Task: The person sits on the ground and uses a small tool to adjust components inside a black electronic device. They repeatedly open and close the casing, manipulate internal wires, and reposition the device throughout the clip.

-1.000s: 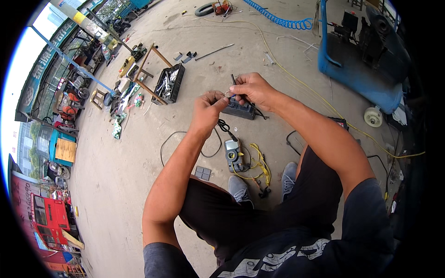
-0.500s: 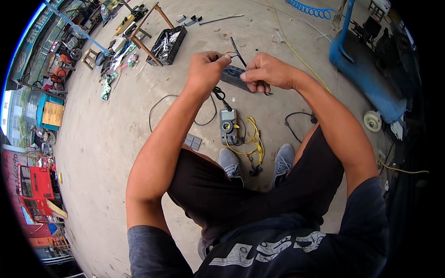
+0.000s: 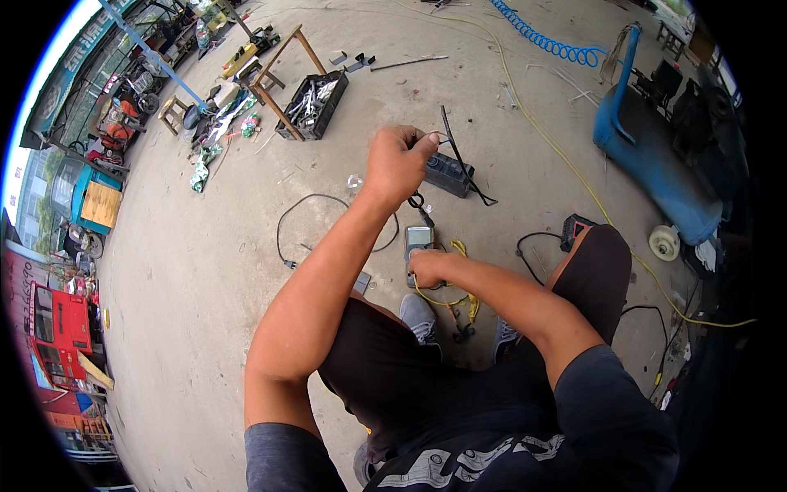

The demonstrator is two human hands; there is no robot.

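My left hand (image 3: 396, 164) pinches a thin wire end between thumb and fingers, beside a long black cable (image 3: 463, 164) that hangs down to the right. A dark grey, box-shaped device (image 3: 446, 175) lies beyond it on the floor, with a black cord loop (image 3: 416, 201) below. My right hand (image 3: 432, 269) is down on a grey handheld meter (image 3: 418, 236) with a screen, its fingers curled at the dial and partly hidden. Yellow leads (image 3: 469, 307) lie beside the meter, near my grey shoes (image 3: 420, 320).
A black crate of tools (image 3: 313, 107) and wooden frame (image 3: 299, 37) stand upper left. A blue tank (image 3: 656, 180), coiled hose (image 3: 549, 45) and yellow hose (image 3: 574, 164) are right. Loose cords (image 3: 295, 205), a red-black case (image 3: 574, 231), clutter and a red vehicle cab (image 3: 57, 328) lie around.
My right hand has let go of the black cable and moved down onto the meter. My left hand still holds the wire, shifted right and lower in view.
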